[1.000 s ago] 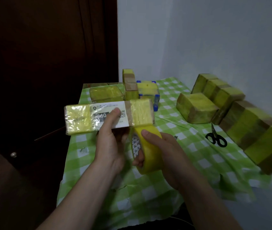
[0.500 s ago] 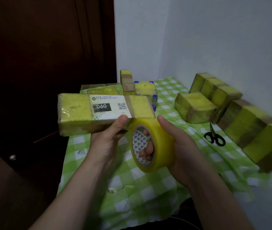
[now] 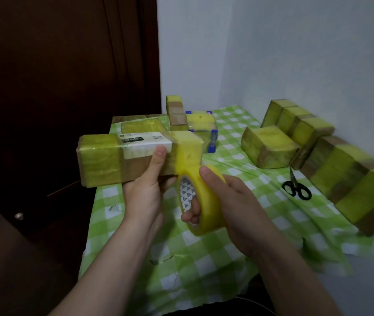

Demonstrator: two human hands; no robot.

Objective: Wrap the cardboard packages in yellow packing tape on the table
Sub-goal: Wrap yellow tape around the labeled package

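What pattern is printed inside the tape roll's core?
Small dark triangles on a white lining, inside the yellow tape roll; the head view shows it.

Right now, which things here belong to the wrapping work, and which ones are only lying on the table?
In use: package, gripped by the left hand; tape roll, gripped by the right hand.
Lying about: scissors; wrapped packages at the right; blue-cornered box at the back.

Two hands (image 3: 145, 195) (image 3: 234, 201), one tape roll (image 3: 210, 197), one scissors (image 3: 296, 189), roughly ten packages (image 3: 99, 160).
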